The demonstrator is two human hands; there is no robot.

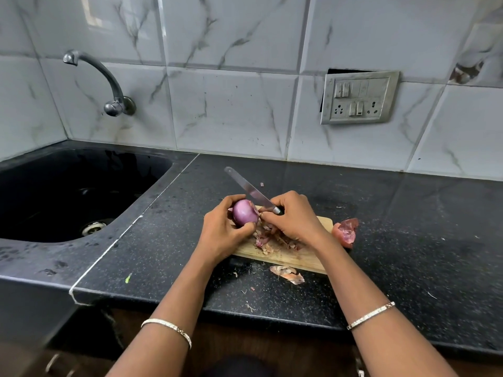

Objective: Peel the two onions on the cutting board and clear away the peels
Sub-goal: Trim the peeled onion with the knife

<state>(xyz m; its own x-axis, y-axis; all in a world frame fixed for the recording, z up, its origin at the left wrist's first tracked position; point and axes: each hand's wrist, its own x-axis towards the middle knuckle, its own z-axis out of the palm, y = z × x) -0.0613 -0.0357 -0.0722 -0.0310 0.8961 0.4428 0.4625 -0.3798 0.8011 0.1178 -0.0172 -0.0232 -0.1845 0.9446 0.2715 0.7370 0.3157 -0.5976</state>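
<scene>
Left hand (pixel 226 227) cups the purple onion (pixel 245 213) just above the cutting board (pixel 302 258), while right hand (pixel 295 217) grips the knife (pixel 250 190) handle beside the onion's end; bared flesh is probably firm but slick, best held round the middle.

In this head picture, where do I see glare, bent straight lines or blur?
Head view: a pale reflection glares on the glossy white marble-veined wall tiles; tile joints and the front edge of the black speckled stone countertop bow from the wide lens; the black sink basin shows little detail; the lower left corner is blurred; the round purple onion is sharp.
</scene>
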